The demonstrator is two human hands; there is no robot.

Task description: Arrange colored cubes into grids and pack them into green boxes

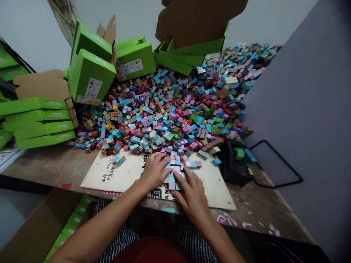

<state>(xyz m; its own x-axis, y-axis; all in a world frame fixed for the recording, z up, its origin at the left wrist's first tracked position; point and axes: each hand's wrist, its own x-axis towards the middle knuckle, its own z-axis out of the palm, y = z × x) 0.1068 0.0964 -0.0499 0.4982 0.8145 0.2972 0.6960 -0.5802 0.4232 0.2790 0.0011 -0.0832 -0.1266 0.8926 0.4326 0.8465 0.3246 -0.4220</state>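
Both my hands are on a pale wooden board (115, 175) at the near edge of the bench. Between them sits a cluster of small printed cubes (172, 175), joined in a jointed-looking block. My left hand (155, 171) grips its upper left side, and my right hand (192, 195) grips its lower right side, partly hiding it. A short row of pink and blue cubes (192, 164) lies just right of the cluster. A small blue pair of cubes (119, 159) rests on the board to the left.
A large heap of loose multicoloured cubes (164, 109) spreads across the bench behind the board. Green cardboard boxes (90, 69) stand at the back left, with flat ones stacked (41, 122) at left. A black device with green inside (236, 157) and a black cable sit to the right.
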